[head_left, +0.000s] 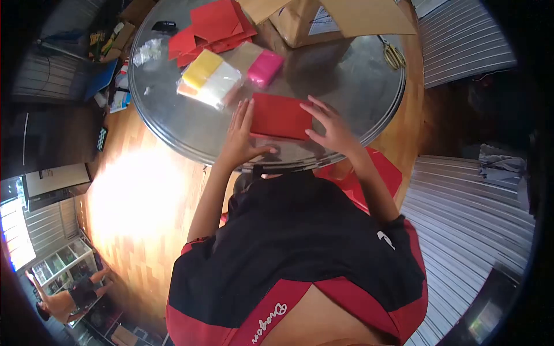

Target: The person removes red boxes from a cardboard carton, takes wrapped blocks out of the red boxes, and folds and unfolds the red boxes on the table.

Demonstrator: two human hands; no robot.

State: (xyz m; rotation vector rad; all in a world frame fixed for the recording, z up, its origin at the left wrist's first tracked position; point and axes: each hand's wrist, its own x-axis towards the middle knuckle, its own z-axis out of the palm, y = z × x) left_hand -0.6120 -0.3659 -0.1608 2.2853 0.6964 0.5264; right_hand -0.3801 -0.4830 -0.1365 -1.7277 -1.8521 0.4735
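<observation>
Left hand (239,138) open, fingers along left edge of red, flat rectangular piece (281,117), thumb spread; right hand (336,131) open, fingertips at its right edge. Red piece lies near front rim of round grey table (158,106). Beyond it: 1 yellow plastic-wrapped bundle (202,69), 1 bright-pink bundle (265,69), stacked red sheets (216,26), brown cardboard box (297,23); yellow-handled scissors (394,56) at far right.

Counter (164,106): An open cardboard box (303,26) stands near yellow-handled scissors (394,57); a small black item (164,26) lies toward the far left.
Background: A person (69,297) in dark shorts appears beside shelves (63,262).
Right: Rumpled cloth (501,162) shows near corrugated panels (456,230).
</observation>
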